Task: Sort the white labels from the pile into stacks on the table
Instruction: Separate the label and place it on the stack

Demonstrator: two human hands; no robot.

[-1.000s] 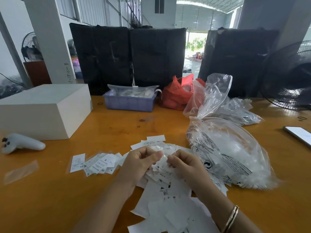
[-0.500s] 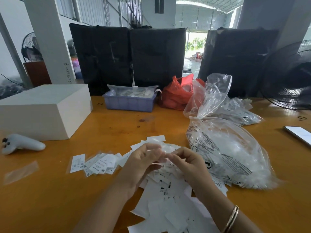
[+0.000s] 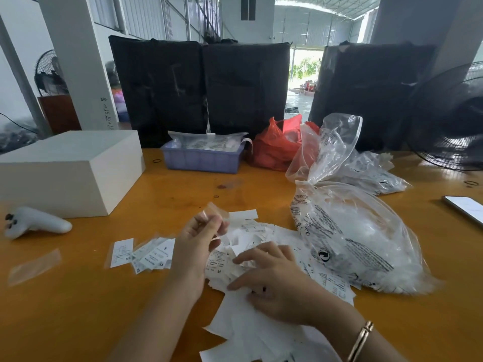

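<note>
Head view: the left hand [image 3: 201, 239] is raised just above the table [image 3: 162, 194], its grip closed in a pinch on a small clear sleeve [image 3: 217, 211] held between thumb and fingertips. The right hand [image 3: 271, 278] lies on the pile [image 3: 251, 333] of white labels, fingers curled, its grip pinching a label at the fingertips; the wrist carries a bracelet [image 3: 362, 338]. The pile spreads across the near centre of the table, from under both hands down to the bottom edge of the frame, and touches the big clear bag [image 3: 350, 236] on its right. Left of the left hand, a small fanned stack [image 3: 146, 253] of labels lies flat, printed with XS and S marks. One empty clear sleeve [image 3: 34, 266] lies alone near the left edge. A white controller [image 3: 34, 223] rests in front of the white box [image 3: 70, 168] at far left. At the back of the table stand a blue tray [image 3: 201, 160] with bagged contents, a red bag [image 3: 274, 147] just right of it, and further clear bags [image 3: 366, 168] behind the big one. A phone [image 3: 465, 207] lies at the right edge, and a fan [image 3: 454, 118] stands behind it. Black bales [image 3: 203, 87] stand behind the table
</note>
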